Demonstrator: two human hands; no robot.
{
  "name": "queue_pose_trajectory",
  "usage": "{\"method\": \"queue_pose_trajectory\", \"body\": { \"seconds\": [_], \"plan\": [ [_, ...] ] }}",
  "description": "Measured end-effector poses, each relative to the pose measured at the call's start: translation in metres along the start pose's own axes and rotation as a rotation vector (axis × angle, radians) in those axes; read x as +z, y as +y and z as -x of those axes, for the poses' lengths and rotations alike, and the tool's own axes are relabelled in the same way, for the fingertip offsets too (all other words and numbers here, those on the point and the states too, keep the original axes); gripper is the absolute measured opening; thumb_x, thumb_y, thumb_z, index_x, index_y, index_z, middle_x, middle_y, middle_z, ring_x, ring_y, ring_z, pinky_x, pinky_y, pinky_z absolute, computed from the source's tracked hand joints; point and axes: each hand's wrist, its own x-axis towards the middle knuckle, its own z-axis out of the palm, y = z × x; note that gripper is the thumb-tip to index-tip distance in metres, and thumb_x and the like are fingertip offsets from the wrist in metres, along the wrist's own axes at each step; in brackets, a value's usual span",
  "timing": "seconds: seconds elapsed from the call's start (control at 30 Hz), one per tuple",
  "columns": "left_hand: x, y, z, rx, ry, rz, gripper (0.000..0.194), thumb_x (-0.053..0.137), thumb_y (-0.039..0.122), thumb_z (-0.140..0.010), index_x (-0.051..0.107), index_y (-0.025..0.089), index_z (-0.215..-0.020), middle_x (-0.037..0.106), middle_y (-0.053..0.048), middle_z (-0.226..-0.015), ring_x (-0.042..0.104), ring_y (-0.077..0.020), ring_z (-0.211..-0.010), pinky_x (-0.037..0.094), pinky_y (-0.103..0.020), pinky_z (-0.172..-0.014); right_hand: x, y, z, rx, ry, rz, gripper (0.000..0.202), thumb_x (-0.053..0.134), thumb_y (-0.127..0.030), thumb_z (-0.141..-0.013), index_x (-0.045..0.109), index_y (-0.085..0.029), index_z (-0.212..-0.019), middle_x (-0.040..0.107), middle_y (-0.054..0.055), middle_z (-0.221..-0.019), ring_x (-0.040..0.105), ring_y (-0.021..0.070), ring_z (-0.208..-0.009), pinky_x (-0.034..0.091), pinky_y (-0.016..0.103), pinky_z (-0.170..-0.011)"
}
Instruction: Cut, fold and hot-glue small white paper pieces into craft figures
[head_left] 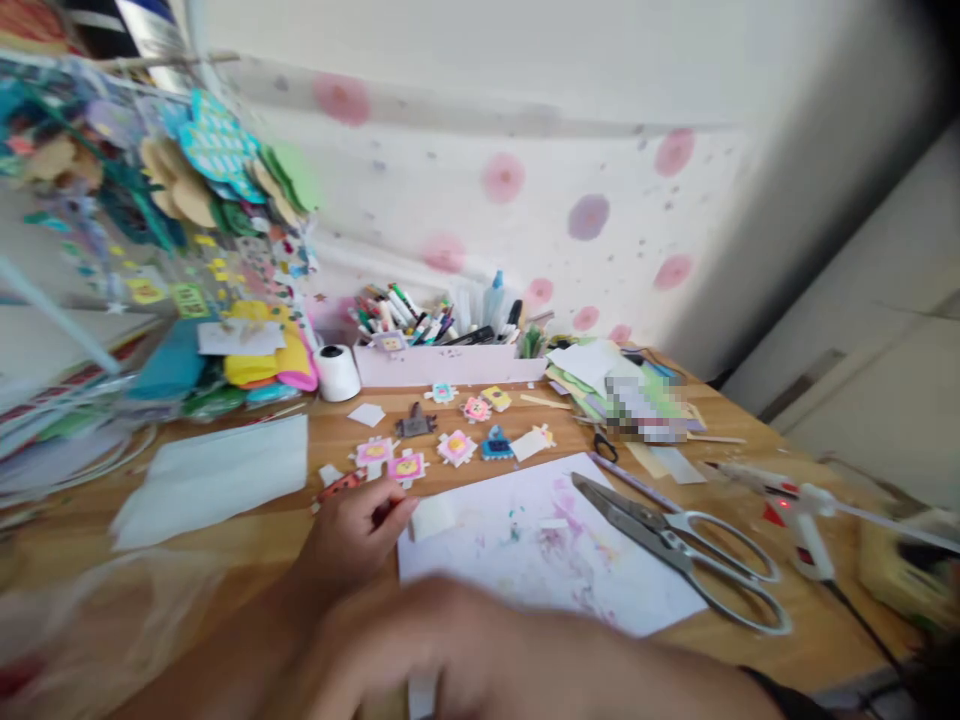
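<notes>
My left hand (360,530) is closed, its fingertips pinched at the left edge of a small cream-white piece of paper (433,515). That piece lies over the corner of a stained white sheet (495,570). Close to the camera, my right hand (427,640) crosses over my left forearm, smeared by motion, so its fingers cannot be made out. Beyond the left hand lie several small decorated paper shapes, among them a pink one with a yellow middle (406,466) and a blue one (496,443). Large scissors (675,540) rest partly open on the sheet's right side.
A glue gun (799,520) with a red light stands at the right, its cord trailing down. Behind are a pen box (450,365), a white round device (337,372) and a paper pile (592,370). Folded white sheet (217,475) and clear plastic (112,620) lie left.
</notes>
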Motion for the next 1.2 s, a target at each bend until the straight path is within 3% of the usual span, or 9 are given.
{"method": "queue_pose_trajectory", "body": {
  "seconds": [0.1, 0.17, 0.23, 0.3, 0.47, 0.6, 1.0, 1.2],
  "plan": [
    [-0.003, -0.003, -0.003, -0.067, -0.011, 0.036, 0.020, 0.048, 0.033, -0.084, 0.061, 0.020, -0.076, 0.063, 0.002, -0.065, 0.058, -0.0153, -0.063, 0.042, -0.025, -0.058, -0.039, 0.041, -0.005, 0.178, 0.205, 0.070, 0.017, 0.048, -0.008, -0.085, 0.059, -0.019, -0.092, 0.065, 0.002, -0.088, 0.062, 0.0137, -0.080, 0.051, 0.027, -0.072],
    [-0.003, -0.007, -0.006, -0.081, -0.030, 0.040, 0.015, 0.050, 0.028, -0.083, 0.062, 0.020, -0.087, 0.066, -0.001, -0.080, 0.061, -0.0163, -0.071, 0.045, -0.026, -0.063, -0.050, 0.069, 0.001, 0.369, 0.332, 0.232, 0.019, 0.053, -0.004, -0.079, 0.059, -0.019, -0.088, 0.066, 0.002, -0.086, 0.062, 0.0157, -0.080, 0.050, 0.030, -0.073],
    [-0.002, -0.009, -0.008, -0.090, -0.056, 0.031, 0.016, 0.053, 0.024, -0.080, 0.061, 0.020, -0.093, 0.067, -0.002, -0.088, 0.062, -0.0176, -0.078, 0.047, -0.029, -0.068, -0.051, 0.089, 0.009, 0.447, 0.328, 0.356, 0.023, 0.058, -0.005, -0.075, 0.060, -0.019, -0.093, 0.067, 0.005, -0.094, 0.061, 0.0194, -0.089, 0.049, 0.035, -0.079],
    [-0.001, -0.010, -0.008, -0.073, -0.097, -0.004, 0.017, 0.056, 0.022, -0.078, 0.061, 0.021, -0.094, 0.066, -0.003, -0.093, 0.061, -0.0191, -0.084, 0.047, -0.032, -0.074, -0.044, 0.098, 0.014, 0.420, 0.237, 0.422, 0.030, 0.064, -0.009, -0.073, 0.059, -0.019, -0.101, 0.066, 0.007, -0.103, 0.058, 0.0224, -0.097, 0.047, 0.039, -0.085],
    [0.005, -0.009, -0.005, 0.053, -0.234, -0.124, 0.019, 0.061, 0.023, -0.075, 0.060, 0.020, -0.093, 0.065, -0.005, -0.098, 0.058, -0.0236, -0.095, 0.045, -0.038, -0.083, -0.024, 0.099, 0.014, 0.351, 0.104, 0.526, 0.044, 0.067, -0.014, -0.071, 0.056, -0.017, -0.114, 0.057, 0.009, -0.125, 0.047, 0.0260, -0.116, 0.040, 0.042, -0.099],
    [0.008, -0.009, -0.001, 0.062, -0.259, -0.163, 0.026, 0.066, 0.025, -0.071, 0.059, 0.020, -0.096, 0.064, -0.006, -0.100, 0.056, -0.0253, -0.098, 0.043, -0.040, -0.086, -0.019, 0.100, 0.012, 0.371, 0.110, 0.546, 0.041, 0.065, -0.013, -0.074, 0.057, -0.018, -0.113, 0.062, 0.008, -0.117, 0.051, 0.0250, -0.108, 0.043, 0.042, -0.094],
    [0.006, -0.006, 0.001, 0.071, -0.228, -0.172, 0.046, 0.075, 0.034, -0.066, 0.058, 0.021, -0.106, 0.063, -0.007, -0.109, 0.053, -0.0281, -0.105, 0.041, -0.044, -0.092, -0.023, 0.098, 0.012, 0.310, 0.231, 0.596, 0.026, 0.067, -0.019, -0.076, 0.058, -0.019, -0.101, 0.066, 0.007, -0.104, 0.057, 0.0253, -0.095, 0.045, 0.042, -0.084],
    [0.007, -0.011, -0.001, 0.056, -0.204, -0.110, 0.042, 0.073, 0.030, -0.067, 0.060, 0.021, -0.106, 0.064, -0.008, -0.108, 0.056, -0.0273, -0.103, 0.043, -0.042, -0.090, -0.024, 0.098, 0.015, 0.280, 0.309, 0.615, 0.021, 0.066, -0.026, -0.079, 0.058, -0.020, -0.098, 0.066, 0.008, -0.099, 0.059, 0.0238, -0.092, 0.046, 0.040, -0.082]
  ]
}}
